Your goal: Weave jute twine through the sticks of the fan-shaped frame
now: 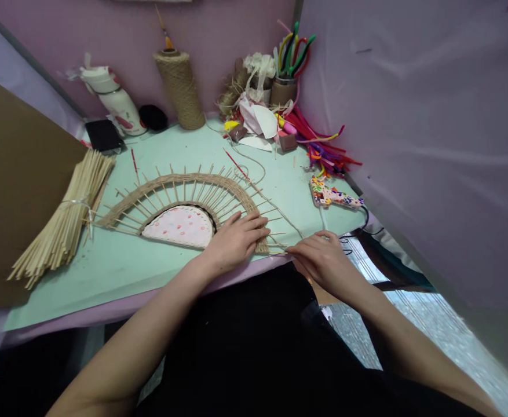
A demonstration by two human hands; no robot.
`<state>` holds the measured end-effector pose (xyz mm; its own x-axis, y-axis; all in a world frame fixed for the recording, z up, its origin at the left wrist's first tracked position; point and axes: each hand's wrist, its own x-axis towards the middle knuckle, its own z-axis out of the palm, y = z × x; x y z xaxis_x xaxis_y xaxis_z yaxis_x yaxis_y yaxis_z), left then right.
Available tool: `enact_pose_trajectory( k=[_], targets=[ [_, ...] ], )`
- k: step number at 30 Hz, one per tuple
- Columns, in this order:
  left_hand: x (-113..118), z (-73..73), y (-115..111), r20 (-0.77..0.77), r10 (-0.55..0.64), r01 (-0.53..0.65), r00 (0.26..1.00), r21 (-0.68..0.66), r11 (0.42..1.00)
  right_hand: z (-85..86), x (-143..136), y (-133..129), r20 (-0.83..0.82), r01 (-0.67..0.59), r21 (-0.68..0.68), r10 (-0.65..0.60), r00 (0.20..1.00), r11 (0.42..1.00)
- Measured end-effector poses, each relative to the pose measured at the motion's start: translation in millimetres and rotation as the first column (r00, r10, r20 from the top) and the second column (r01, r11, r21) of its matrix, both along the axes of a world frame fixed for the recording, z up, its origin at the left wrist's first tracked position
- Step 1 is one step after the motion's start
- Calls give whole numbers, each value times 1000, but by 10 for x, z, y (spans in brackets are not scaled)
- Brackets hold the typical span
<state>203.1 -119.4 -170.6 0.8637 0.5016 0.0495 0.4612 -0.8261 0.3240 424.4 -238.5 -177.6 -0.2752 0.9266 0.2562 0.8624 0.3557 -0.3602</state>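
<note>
A half-round woven fan frame [182, 180] lies on the table, its thin sticks spreading from a pink half-circle centre [179, 226] with small red marks. Brown twine is woven through the sticks in a wide arc. My left hand [236, 240] rests flat on the right end of the frame, fingers stretched over sticks and weave. At the table's front edge, my right hand [325, 260] pinches the twine [282, 214] beside the lowest stick tips. Its fingertips are partly hidden. A red stick [235, 162] lies beyond the arc.
A tied bundle of sticks [62, 223] leans at left by a cardboard panel [14, 191]. Behind stand a bottle [119, 104], a twine spool [179, 90] and a cup with scissors [284, 91]. Pipe cleaners [323, 139] and a flowered glue gun [334, 196] lie at right.
</note>
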Motion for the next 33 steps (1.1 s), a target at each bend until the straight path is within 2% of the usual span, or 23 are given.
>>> enact_pose_trajectory(
  k=[3,7,12,18,24,29,33],
  targets=[
    [-20,53,-13,8,-7,7,1000,-15,1000,-46,26,1,-46,-11,-62,8,999,998],
    [-60,86,2,5,-80,80,997,-32,996,-75,36,-7,-72,-25,-154,14,997,988],
    [-49,33,31,-4,-53,53,999,-15,998,-67,43,-25,-92,-28,-158,13,996,987],
    [0,9,17,0,-16,16,1000,23,1000,-27,-123,-60,-127,-177,-121,161,979,977],
    [-4,-64,-63,91,11,-20,996,98,995,28,-303,-43,-72,-197,-115,190,979,974],
    [-19,-212,-208,207,-93,50,974,205,977,123,-219,-34,-38,-189,-83,186,982,979],
    [-6,-242,-294,235,-34,-14,971,197,980,215,-136,-35,87,-135,-151,149,985,979]
  ],
)
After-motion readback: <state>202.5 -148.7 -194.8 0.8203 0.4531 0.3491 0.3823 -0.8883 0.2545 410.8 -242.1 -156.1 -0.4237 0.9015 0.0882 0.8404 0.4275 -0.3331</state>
